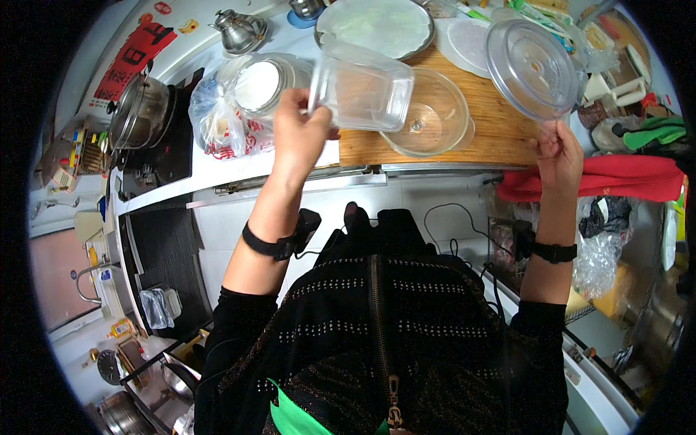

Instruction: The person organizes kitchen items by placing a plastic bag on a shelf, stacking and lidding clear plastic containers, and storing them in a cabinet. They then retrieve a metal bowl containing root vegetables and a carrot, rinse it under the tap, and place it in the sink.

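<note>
My left hand (303, 133) grips one end of a clear rectangular plastic container (375, 89), held tilted above the counter. Part of the container covers the left side of a round clear glass bowl (448, 130), which rests on a wooden board (503, 136). On the other side, my right hand (560, 149) pinches the near edge of a round transparent lid (530, 68) that is raised and tipped upright. A large round tray (375, 24) lined with a pale sheet lies behind the container.
Left of the board stand a tied plastic bag (223, 128) and a large white-topped jar (258, 84). A metal teapot (236, 31) is at the back. A lidded glass pot (142, 117) sits on the black stove (187, 117). Red cloth (614, 176) hangs at the right.
</note>
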The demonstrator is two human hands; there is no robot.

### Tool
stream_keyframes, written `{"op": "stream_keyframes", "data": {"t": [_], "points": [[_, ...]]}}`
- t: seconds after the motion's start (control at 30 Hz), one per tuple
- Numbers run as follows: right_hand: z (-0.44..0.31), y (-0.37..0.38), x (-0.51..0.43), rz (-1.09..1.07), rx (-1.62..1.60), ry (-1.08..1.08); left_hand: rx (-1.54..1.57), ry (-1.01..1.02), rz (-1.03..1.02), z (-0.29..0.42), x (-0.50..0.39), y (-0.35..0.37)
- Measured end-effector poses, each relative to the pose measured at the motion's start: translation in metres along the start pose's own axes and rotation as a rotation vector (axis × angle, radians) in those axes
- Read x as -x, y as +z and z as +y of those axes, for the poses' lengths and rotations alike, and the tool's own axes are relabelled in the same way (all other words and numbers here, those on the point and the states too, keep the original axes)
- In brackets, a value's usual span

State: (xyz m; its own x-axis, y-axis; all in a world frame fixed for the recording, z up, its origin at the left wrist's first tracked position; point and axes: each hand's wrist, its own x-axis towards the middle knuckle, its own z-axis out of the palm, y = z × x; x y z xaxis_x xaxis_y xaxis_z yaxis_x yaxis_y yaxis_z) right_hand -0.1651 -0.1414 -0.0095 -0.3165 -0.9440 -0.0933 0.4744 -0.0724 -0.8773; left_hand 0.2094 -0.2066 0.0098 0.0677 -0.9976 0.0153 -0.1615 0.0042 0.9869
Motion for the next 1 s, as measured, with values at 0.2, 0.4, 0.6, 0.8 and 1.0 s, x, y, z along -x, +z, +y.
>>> {"op": "stream_keyframes", "data": {"t": [0.2, 0.4, 0.6, 0.8, 1.0], "points": [[0.017, -0.03, 0.025, 0.179, -0.125, 0.032, -0.894, 0.857, -0.012, -0.016, -0.004, 0.057], [0.025, -0.036, 0.037, -0.001, -0.213, 0.022, -1.04, 0.982, -0.242, -0.034, -0.007, 0.078], [0.03, -0.025, 0.038, 0.039, -0.144, 0.044, -0.857, 0.761, -0.475, -0.027, 0.002, 0.063], [0.05, 0.012, 0.049, -0.006, -0.046, 0.053, -0.556, 0.5, -0.31, -0.041, 0.013, 0.021], [0.08, 0.05, 0.057, -0.226, 0.044, 0.249, -0.284, 0.259, -0.199, -0.065, 0.023, 0.009]]}}
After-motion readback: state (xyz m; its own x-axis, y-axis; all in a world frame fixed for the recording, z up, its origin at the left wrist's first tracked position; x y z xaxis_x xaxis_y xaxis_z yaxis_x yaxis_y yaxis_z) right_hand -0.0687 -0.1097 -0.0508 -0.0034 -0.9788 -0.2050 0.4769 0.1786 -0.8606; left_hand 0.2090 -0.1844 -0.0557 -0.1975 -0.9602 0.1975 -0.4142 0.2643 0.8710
